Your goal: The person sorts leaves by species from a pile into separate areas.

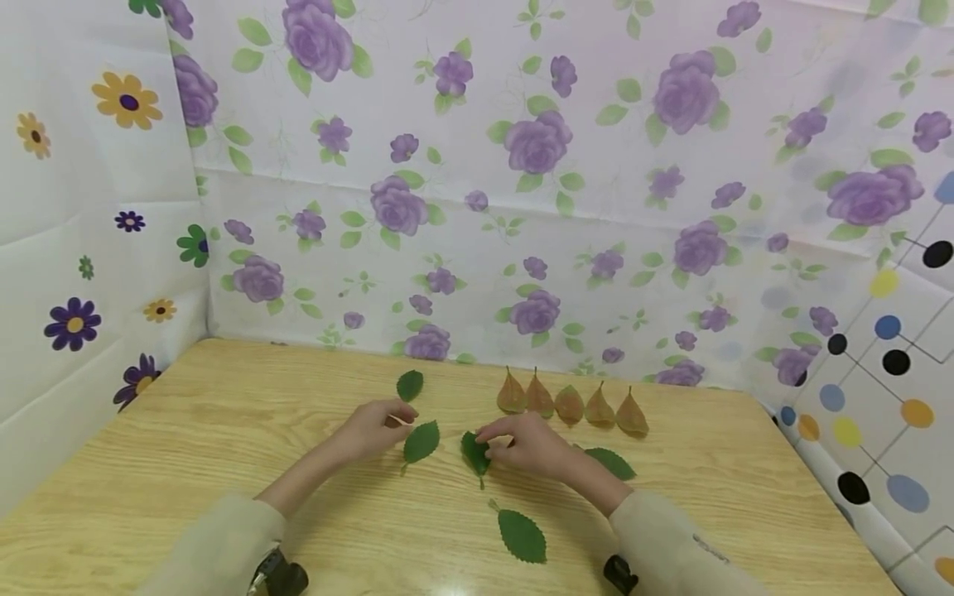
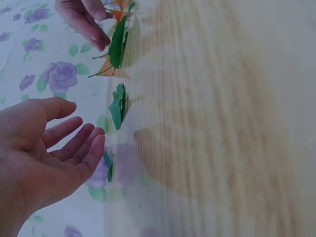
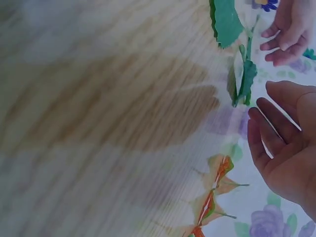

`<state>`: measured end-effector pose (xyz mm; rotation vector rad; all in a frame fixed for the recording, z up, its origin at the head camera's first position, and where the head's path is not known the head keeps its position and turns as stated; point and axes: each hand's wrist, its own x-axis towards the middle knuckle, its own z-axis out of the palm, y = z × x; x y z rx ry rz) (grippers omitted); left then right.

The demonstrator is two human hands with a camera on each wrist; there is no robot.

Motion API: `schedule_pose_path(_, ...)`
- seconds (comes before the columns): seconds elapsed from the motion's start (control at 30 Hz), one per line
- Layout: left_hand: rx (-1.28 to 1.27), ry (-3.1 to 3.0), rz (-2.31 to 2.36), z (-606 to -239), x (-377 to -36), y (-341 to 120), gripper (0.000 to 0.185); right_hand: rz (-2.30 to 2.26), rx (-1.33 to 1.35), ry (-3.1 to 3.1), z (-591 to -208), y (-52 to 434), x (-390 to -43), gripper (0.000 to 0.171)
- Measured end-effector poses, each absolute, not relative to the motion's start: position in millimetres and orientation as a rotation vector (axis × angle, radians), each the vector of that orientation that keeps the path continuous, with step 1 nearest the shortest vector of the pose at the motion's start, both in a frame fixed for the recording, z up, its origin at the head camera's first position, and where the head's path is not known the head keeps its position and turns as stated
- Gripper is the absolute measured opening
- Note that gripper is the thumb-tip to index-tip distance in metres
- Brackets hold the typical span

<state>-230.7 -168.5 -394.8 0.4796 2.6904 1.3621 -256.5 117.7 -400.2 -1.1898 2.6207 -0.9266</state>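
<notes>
My left hand hovers with loosely bent fingers at the left side of a serrated green leaf. In the left wrist view its thumb and fingers are spread apart with nothing between them. Another green leaf lies partly hidden under the fingertips of my right hand. The right wrist view shows that hand's thumb and fingers apart, holding nothing. Beyond the left hand lies a smaller green leaf. One more green leaf is partly covered by the right forearm, and another green leaf lies nearer the front.
A row of several orange-brown leaves, most with stems pointing away, lies at the back of the wooden table. Flowered sheeting hangs right behind the table and along its sides.
</notes>
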Motion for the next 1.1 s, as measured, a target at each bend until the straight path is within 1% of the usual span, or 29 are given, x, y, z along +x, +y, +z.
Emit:
schedule_pose_path(0.3,0.512,2.686,1.364,-401.4,-230.3,-165.7,0.030,-0.716,-1.291,2.623,-405.3,107.5,-258.8,0.025)
schedule_pose_path(0.6,0.524,2.712,1.335,-400.5,-229.6,-164.3,0.030,-0.581,-1.371,2.643,-408.1,109.8,-258.1,0.026)
schedule_pose_path(0.9,0.618,2.758,1.247,-401.3,-234.2,-161.0,0.031,-0.467,-1.412,2.635,-409.5,114.3,-257.2,0.034)
schedule_pose_path(1.1,0.748,2.816,1.120,-401.1,-234.4,-157.6,0.032,-0.455,-1.419,2.626,-409.2,113.2,-257.4,0.037)
